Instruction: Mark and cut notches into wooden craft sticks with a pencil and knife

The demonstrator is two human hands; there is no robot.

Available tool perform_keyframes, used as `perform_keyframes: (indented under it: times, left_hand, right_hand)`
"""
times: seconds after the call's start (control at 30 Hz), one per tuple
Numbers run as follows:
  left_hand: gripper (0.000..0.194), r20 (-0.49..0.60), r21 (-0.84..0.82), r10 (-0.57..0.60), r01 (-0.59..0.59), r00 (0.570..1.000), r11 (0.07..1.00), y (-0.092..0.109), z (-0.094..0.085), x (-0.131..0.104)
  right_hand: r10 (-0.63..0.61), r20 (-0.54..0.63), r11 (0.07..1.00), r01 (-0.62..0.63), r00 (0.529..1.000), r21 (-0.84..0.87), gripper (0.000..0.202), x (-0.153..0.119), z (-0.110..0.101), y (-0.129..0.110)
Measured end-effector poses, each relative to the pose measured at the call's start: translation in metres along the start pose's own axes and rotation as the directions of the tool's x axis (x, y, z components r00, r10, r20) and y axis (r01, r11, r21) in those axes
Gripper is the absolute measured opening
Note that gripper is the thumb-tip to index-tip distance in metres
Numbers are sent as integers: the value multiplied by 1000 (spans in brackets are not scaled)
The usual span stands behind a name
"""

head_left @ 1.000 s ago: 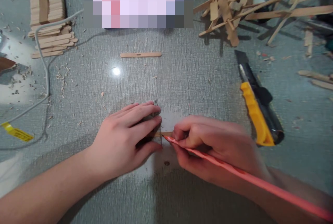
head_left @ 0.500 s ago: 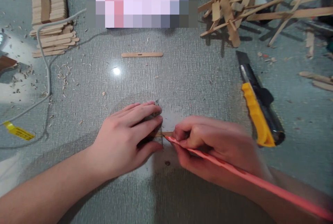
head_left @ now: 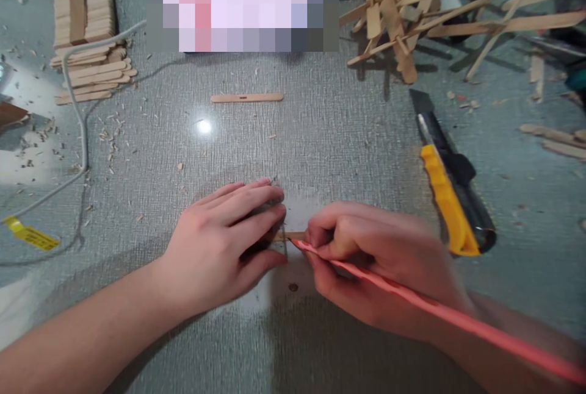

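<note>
A slim wooden craft stick point(head_left: 282, 236) lies crosswise between my hands, its ends covered by them. My left hand point(head_left: 220, 235) presses down over its left part, fingers bent forward and thumb on the near side; what lies under the palm is hidden. Beside those fingertips runs a thin straight edge across the stick, perhaps of a see-through piece. My right hand point(head_left: 366, 260) pinches a pinkish-red pencil point(head_left: 412, 297) close to its point. The dark tip touches the stick by that edge, and the shaft slants down to the right. A pale flat patch point(head_left: 300, 266) lies beneath.
A yellow-and-black utility knife point(head_left: 453, 180) lies right of my hands. One marked craft stick point(head_left: 247, 98) lies ahead. Stacked sticks point(head_left: 94, 71) and a grey cable point(head_left: 85, 138) are left; a structure of joined sticks point(head_left: 403, 16) stands far right. Wood shavings litter the table.
The view has shifted slightly, so the background things sit a little farther left. Both hands and the pencil tip stay nearly in place on the stick.
</note>
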State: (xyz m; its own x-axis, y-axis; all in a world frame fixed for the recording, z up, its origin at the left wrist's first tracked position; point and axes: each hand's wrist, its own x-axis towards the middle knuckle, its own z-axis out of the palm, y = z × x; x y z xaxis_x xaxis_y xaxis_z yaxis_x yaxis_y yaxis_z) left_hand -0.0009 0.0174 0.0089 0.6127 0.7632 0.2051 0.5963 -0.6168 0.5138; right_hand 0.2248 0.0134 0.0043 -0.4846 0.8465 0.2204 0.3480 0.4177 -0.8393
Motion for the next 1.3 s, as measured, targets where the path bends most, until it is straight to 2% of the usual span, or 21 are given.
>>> perform_keyframes:
  times: [0.93, 1.2, 1.3]
  left_hand:
    - [32, 33, 23, -2, 1, 999, 1000, 0, -2, 2]
    - [32, 40, 30, -4, 3, 999, 1000, 1, -3, 3]
    - [32, 40, 27, -3, 2, 999, 1000, 1, -3, 3]
  right_hand:
    - [37, -17, 999, -37, 999, 13, 26, 0, 2, 1]
    - [-19, 28, 1000, 19, 999, 9, 25, -1, 0, 2]
    - [-12, -5, 1000, 12, 1000, 4, 25, 0, 0, 2]
